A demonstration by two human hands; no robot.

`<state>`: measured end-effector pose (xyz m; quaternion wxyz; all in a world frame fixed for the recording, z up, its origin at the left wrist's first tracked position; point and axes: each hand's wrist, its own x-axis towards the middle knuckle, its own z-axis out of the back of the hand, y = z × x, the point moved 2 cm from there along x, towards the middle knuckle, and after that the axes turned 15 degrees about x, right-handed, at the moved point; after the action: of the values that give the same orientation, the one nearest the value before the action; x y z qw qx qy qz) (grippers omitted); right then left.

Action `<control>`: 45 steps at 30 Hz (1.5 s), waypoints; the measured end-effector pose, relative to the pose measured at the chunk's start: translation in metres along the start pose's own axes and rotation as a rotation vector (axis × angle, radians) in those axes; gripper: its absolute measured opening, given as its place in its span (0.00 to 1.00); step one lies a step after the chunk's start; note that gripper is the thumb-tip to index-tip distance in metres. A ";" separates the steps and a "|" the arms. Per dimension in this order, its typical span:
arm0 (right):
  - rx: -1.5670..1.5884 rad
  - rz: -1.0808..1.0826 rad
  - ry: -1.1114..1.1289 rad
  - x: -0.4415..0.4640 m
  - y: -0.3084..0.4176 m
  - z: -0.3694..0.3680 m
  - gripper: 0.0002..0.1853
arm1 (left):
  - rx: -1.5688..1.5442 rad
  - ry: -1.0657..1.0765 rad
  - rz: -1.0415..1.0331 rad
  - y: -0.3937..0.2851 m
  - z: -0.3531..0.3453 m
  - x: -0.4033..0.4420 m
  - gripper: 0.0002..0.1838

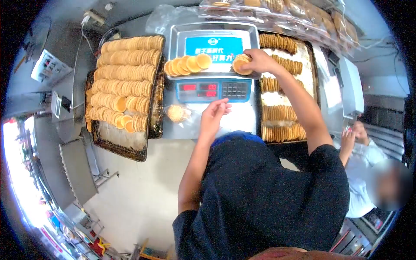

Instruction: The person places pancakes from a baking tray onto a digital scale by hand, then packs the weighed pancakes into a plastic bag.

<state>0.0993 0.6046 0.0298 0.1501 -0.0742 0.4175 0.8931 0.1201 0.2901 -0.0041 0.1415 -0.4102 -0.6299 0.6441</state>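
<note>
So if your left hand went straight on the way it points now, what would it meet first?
Most likely the scale's keypad: the left hand points up and slightly right in the picture. It might pass above, as its height is unclear.

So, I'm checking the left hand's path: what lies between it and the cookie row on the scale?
In the head view, from the left hand, first comes the scale's red-lit panel, then the pan's near rim, before the cookie row.

Right hand (257, 61) extended forward, left hand (215, 113) loosely curled
</note>
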 end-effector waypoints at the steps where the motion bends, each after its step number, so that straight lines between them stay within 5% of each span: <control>1: -0.013 0.038 0.005 -0.001 0.003 0.001 0.36 | 0.014 -0.029 -0.007 0.000 0.002 0.001 0.19; 6: 0.144 0.376 -0.216 -0.048 0.029 -0.022 0.36 | -0.035 -0.017 0.021 -0.006 0.005 0.006 0.25; 8: 0.157 0.660 -0.383 -0.082 0.065 -0.042 0.35 | -0.488 0.040 -0.132 -0.012 -0.005 0.014 0.40; 11: 0.195 0.893 -0.379 -0.120 0.099 -0.086 0.38 | -0.622 0.074 -0.074 -0.046 -0.010 0.012 0.57; 12: 0.149 0.979 -0.368 -0.127 0.103 -0.096 0.38 | -0.753 0.201 -0.121 -0.050 -0.010 0.012 0.50; 18: -0.106 0.831 -0.583 -0.162 0.118 -0.130 0.39 | -0.457 0.106 -0.119 -0.023 0.000 -0.002 0.52; 20: -0.094 0.695 -0.626 -0.172 0.114 -0.143 0.38 | -0.281 0.154 -0.269 -0.026 0.000 -0.007 0.50; 24: 0.129 0.453 -0.559 -0.185 0.105 -0.132 0.37 | -0.390 0.099 -0.148 -0.022 0.004 -0.034 0.42; 27: 0.384 0.066 -0.424 -0.201 0.069 -0.134 0.32 | 0.875 -0.260 -0.408 -0.017 0.038 -0.074 0.32; 30: 0.588 -0.243 -0.208 -0.215 0.034 -0.156 0.32 | 1.127 -0.180 -0.323 0.009 0.060 -0.106 0.33; 34: 0.834 -0.460 0.120 -0.212 0.004 -0.216 0.33 | 1.250 -0.221 -0.343 0.021 0.043 -0.110 0.30; 37: 1.042 -0.618 0.075 -0.196 0.014 -0.248 0.26 | 1.302 -0.336 -0.390 0.042 0.031 -0.092 0.20; 45: 1.764 -0.658 0.034 -0.163 0.029 -0.293 0.16 | 1.352 -0.348 -0.362 0.049 0.018 -0.084 0.17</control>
<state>0.2458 0.3290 -0.0948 0.3908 -0.0611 0.9033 0.1660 0.1766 0.2110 -0.0224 0.3665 -0.0133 -0.1650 0.9156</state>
